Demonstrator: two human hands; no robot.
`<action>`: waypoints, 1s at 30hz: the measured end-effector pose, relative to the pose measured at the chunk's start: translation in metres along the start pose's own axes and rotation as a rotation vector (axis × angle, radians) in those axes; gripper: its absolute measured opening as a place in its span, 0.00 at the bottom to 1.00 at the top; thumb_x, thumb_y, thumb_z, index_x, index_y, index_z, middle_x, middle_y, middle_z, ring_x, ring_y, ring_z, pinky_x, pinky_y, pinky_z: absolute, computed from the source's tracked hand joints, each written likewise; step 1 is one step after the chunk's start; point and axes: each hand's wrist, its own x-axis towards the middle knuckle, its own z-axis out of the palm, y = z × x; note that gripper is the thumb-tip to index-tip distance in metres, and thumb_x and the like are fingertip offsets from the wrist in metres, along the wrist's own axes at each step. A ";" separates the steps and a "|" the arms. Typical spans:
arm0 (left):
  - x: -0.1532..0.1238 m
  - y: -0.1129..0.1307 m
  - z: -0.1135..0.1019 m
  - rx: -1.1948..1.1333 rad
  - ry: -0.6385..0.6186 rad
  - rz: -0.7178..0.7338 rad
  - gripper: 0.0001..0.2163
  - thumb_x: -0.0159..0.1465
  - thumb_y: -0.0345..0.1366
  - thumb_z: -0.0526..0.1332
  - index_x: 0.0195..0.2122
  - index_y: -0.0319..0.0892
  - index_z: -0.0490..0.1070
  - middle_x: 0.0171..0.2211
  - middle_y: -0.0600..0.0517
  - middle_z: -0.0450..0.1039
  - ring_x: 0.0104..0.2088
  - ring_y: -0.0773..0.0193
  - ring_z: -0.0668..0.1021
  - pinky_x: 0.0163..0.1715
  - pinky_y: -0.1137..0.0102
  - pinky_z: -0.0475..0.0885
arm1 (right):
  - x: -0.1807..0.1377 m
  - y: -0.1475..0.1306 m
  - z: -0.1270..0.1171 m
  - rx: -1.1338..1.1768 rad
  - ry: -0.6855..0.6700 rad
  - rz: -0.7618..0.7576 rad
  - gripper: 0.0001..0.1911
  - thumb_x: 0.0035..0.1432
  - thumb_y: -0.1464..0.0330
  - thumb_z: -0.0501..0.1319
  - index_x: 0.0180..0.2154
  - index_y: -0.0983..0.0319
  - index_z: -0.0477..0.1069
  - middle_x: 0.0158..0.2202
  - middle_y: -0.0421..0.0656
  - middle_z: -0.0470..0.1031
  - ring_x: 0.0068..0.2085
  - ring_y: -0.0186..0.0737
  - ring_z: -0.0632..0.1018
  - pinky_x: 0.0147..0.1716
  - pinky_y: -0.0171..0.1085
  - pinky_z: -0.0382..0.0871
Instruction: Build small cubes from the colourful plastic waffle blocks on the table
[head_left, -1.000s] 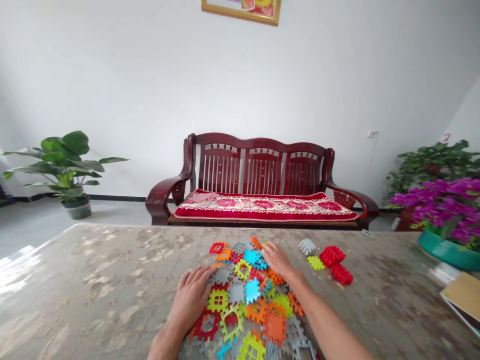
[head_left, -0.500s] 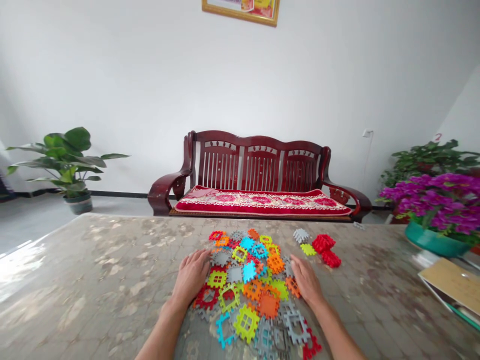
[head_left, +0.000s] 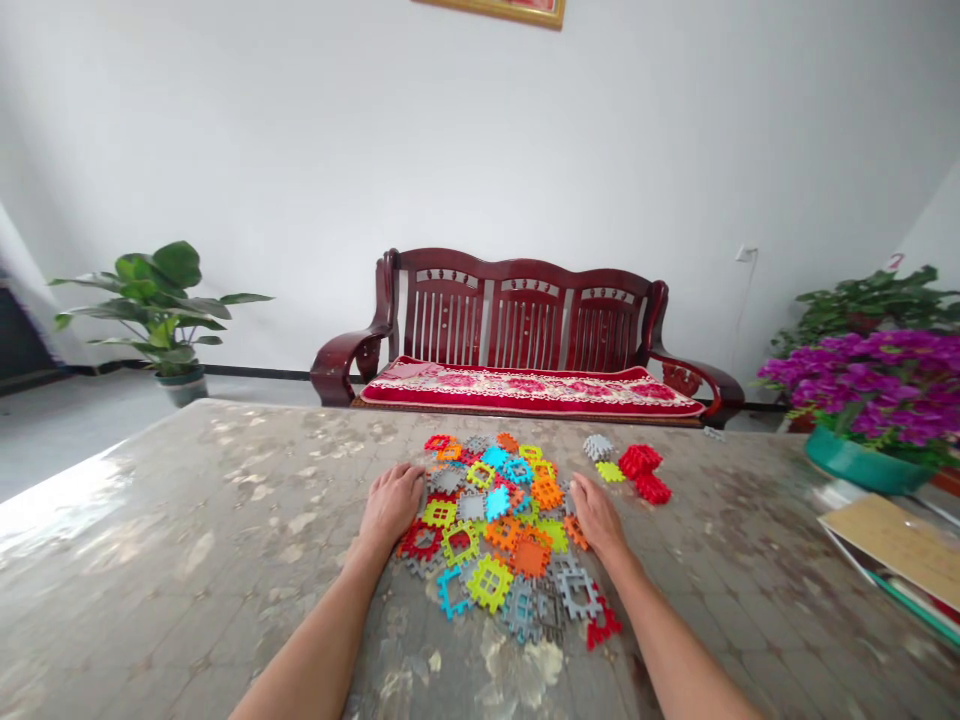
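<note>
A heap of interlocking plastic building tiles lies on the table between my hands, in red, orange, lime, blue and grey. Some are solid, like the orange tile [head_left: 531, 554]; others have window cut-outs, like the lime window tile [head_left: 490, 584]. My left hand [head_left: 392, 503] rests palm down at the heap's left edge, fingers extended beside a grey tile [head_left: 448, 481]. On the opposite side my right hand [head_left: 598, 510] lies with its fingers stretched forward, close to an orange tile [head_left: 576, 533]. Neither hand holds a tile. The right fingertips partly cover the heap's edge.
Beyond my right hand sit red tile stacks [head_left: 640, 461], a grey stack [head_left: 598, 447] and a lime tile [head_left: 610, 471]. Purple flowers in a teal pot [head_left: 862, 458] and a brown folder [head_left: 900, 540] occupy the table's right side. A wooden bench [head_left: 525, 310] stands behind the table [head_left: 247, 560].
The camera view has shifted, so the heap and both hands appear higher in the picture and more of the near tabletop shows. Both hands remain beside the heap.
</note>
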 end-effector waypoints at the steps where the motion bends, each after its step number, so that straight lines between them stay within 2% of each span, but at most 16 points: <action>1: 0.000 0.001 -0.001 -0.003 0.000 -0.001 0.19 0.68 0.38 0.46 0.51 0.47 0.73 0.55 0.48 0.72 0.55 0.57 0.72 0.55 0.62 0.62 | 0.000 0.000 0.000 -0.003 0.000 -0.002 0.29 0.62 0.55 0.43 0.51 0.64 0.72 0.51 0.51 0.75 0.53 0.45 0.74 0.56 0.43 0.63; 17: -0.001 0.007 -0.005 -0.004 0.008 0.005 0.19 0.69 0.41 0.45 0.47 0.47 0.75 0.51 0.49 0.75 0.52 0.58 0.73 0.54 0.63 0.63 | 0.001 -0.003 -0.001 -0.046 -0.024 -0.019 0.29 0.63 0.56 0.43 0.50 0.67 0.71 0.50 0.54 0.75 0.52 0.47 0.74 0.54 0.43 0.63; 30: 0.001 0.004 -0.001 -0.018 0.011 -0.007 0.19 0.69 0.42 0.45 0.48 0.47 0.74 0.51 0.48 0.74 0.53 0.56 0.73 0.55 0.61 0.63 | 0.000 -0.006 -0.002 -0.098 -0.027 -0.037 0.26 0.64 0.59 0.43 0.50 0.64 0.71 0.49 0.51 0.76 0.52 0.44 0.73 0.55 0.41 0.62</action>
